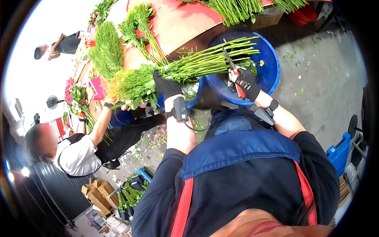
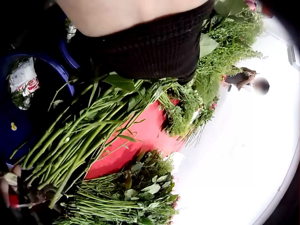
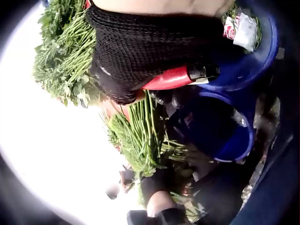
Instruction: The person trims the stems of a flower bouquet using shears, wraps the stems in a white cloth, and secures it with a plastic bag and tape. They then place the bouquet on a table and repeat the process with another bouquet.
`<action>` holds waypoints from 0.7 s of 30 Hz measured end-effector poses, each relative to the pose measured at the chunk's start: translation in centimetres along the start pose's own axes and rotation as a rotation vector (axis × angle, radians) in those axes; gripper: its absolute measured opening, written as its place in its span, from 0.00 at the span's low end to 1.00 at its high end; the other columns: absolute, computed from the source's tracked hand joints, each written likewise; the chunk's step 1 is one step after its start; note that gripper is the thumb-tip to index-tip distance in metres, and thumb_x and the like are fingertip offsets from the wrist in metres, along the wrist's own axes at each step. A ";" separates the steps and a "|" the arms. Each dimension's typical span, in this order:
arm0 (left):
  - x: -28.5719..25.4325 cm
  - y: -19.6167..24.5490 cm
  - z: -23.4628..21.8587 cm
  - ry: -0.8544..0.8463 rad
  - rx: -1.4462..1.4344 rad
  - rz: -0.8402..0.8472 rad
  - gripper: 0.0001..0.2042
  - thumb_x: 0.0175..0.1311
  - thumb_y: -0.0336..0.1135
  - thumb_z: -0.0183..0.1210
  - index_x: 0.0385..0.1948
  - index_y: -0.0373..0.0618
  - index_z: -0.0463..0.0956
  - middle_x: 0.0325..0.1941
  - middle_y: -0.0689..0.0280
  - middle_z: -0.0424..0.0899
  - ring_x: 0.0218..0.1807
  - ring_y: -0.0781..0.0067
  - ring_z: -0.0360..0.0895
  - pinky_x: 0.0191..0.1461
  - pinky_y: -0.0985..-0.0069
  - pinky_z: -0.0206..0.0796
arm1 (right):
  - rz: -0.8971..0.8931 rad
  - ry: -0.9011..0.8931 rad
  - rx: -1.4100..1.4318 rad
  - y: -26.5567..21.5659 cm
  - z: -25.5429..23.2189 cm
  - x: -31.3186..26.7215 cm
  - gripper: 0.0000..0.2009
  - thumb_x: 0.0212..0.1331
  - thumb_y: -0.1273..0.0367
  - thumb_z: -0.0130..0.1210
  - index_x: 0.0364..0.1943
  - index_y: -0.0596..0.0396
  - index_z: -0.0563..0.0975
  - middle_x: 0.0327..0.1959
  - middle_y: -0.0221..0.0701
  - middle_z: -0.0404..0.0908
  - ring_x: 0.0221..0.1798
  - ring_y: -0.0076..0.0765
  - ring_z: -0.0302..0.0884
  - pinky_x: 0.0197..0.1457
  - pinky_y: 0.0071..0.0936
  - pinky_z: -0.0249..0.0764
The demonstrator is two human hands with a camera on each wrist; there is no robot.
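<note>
My gloved left hand [image 1: 166, 85] grips a long bunch of green stems [image 1: 209, 61] below its leafy, flowering end. The cut ends of the stems point right, over a large blue bin [image 1: 274, 75]. In my gloved right hand [image 1: 248, 83] is a pair of red-handled pruning shears [image 1: 240, 91], with the blades up against the stems near their ends. The left wrist view shows the stems [image 2: 79, 136] fanning out from under the black glove [image 2: 150, 51]. A red handle of the shears [image 3: 171, 78] sticks out from the right glove [image 3: 140, 51] in the right wrist view.
A red-topped table [image 1: 185, 27] bears more bunches of greenery [image 1: 233, 10]. A second blue bin [image 1: 200, 93] stands below the bunch. At the left, another person [image 1: 79, 154] holds flowers [image 1: 79, 98]. Plant scraps [image 1: 302, 91] litter the floor, and a blue crate [image 1: 338, 154] stands at right.
</note>
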State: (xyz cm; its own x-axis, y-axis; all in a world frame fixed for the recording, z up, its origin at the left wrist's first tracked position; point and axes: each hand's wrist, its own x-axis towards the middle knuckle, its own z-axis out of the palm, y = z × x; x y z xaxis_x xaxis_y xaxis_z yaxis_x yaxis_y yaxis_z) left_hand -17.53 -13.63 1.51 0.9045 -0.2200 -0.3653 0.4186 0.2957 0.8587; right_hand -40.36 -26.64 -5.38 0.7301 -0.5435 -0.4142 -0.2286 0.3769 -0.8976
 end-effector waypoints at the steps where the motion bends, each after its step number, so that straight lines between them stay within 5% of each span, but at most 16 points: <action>1: -0.8 0.5 0.6 -0.009 -0.011 -0.007 0.21 0.72 0.44 0.39 0.55 0.38 0.69 0.54 0.57 0.77 0.50 0.64 0.77 0.56 0.73 0.69 | -0.027 0.008 -0.037 0.6 -0.2 -0.2 0.21 0.53 0.64 0.60 0.49 0.63 0.75 0.32 0.29 0.78 0.31 0.22 0.73 0.36 0.22 0.71; 3: 4.1 -1.7 -3.4 -0.164 -0.203 -0.095 0.24 0.72 0.47 0.37 0.56 0.37 0.69 0.56 0.56 0.76 0.53 0.61 0.75 0.59 0.69 0.68 | -0.049 -0.057 -0.110 -0.1 -0.7 -1.9 0.20 0.51 0.61 0.59 0.45 0.61 0.76 0.29 0.29 0.76 0.32 0.23 0.71 0.36 0.24 0.69; 6: 3.6 -1.1 -2.6 -0.114 -0.156 -0.109 0.26 0.71 0.49 0.34 0.57 0.36 0.68 0.57 0.56 0.76 0.54 0.59 0.74 0.62 0.65 0.65 | 0.123 -0.154 -0.067 0.3 -1.9 -3.8 0.16 0.50 0.58 0.60 0.32 0.55 0.72 0.25 0.25 0.69 0.30 0.23 0.67 0.34 0.26 0.66; 11: 4.4 -3.2 -4.4 -0.136 0.015 0.034 0.25 0.71 0.48 0.36 0.55 0.37 0.70 0.55 0.55 0.77 0.54 0.60 0.75 0.61 0.66 0.66 | 0.019 -0.213 -0.071 0.6 -1.2 -1.2 0.23 0.48 0.52 0.63 0.37 0.57 0.72 0.28 0.24 0.68 0.33 0.22 0.64 0.37 0.23 0.63; 12: 3.5 -2.3 -3.7 -0.205 -0.156 -0.103 0.24 0.71 0.49 0.37 0.54 0.37 0.70 0.54 0.55 0.78 0.53 0.60 0.75 0.60 0.66 0.67 | 0.033 -0.193 -0.076 0.5 -1.3 -0.5 0.24 0.48 0.52 0.63 0.38 0.58 0.73 0.29 0.24 0.69 0.34 0.22 0.65 0.38 0.23 0.64; 13: 3.6 -2.7 -3.9 -0.217 -0.077 -0.059 0.24 0.72 0.49 0.37 0.54 0.37 0.70 0.54 0.56 0.78 0.53 0.59 0.75 0.60 0.65 0.67 | 0.045 -0.172 -0.080 0.5 -1.3 -0.1 0.25 0.48 0.52 0.63 0.39 0.59 0.73 0.30 0.25 0.70 0.35 0.22 0.65 0.39 0.23 0.65; 17: 3.5 -2.3 -3.5 -0.186 -0.218 -0.153 0.23 0.72 0.46 0.37 0.54 0.37 0.70 0.53 0.56 0.78 0.52 0.61 0.76 0.58 0.66 0.69 | -0.129 -0.073 -0.154 2.4 -1.0 -0.2 0.20 0.48 0.58 0.63 0.37 0.60 0.74 0.26 0.27 0.73 0.30 0.23 0.71 0.34 0.25 0.67; 18: 3.2 -2.0 -3.2 -0.173 -0.205 -0.157 0.22 0.72 0.46 0.38 0.53 0.37 0.70 0.53 0.56 0.78 0.51 0.62 0.76 0.57 0.67 0.69 | -0.058 -0.063 0.073 2.9 -0.5 -0.4 0.16 0.47 0.64 0.63 0.35 0.60 0.75 0.23 0.28 0.73 0.26 0.24 0.73 0.29 0.25 0.69; 21: 2.7 -1.8 -2.9 -0.068 -0.120 -0.028 0.22 0.72 0.45 0.38 0.53 0.36 0.70 0.52 0.57 0.78 0.50 0.64 0.76 0.56 0.69 0.70 | -0.055 -0.047 0.073 3.3 -0.3 -1.0 0.12 0.47 0.68 0.62 0.33 0.61 0.75 0.20 0.28 0.72 0.23 0.24 0.72 0.27 0.25 0.69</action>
State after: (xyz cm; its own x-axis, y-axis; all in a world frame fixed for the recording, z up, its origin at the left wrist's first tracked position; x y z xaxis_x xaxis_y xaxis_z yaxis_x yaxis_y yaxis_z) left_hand -15.66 -12.04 -2.10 0.8865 -0.2913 -0.3596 0.4540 0.3967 0.7978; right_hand -42.02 -25.12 -8.01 0.7699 -0.5298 -0.3556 -0.1414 0.4019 -0.9047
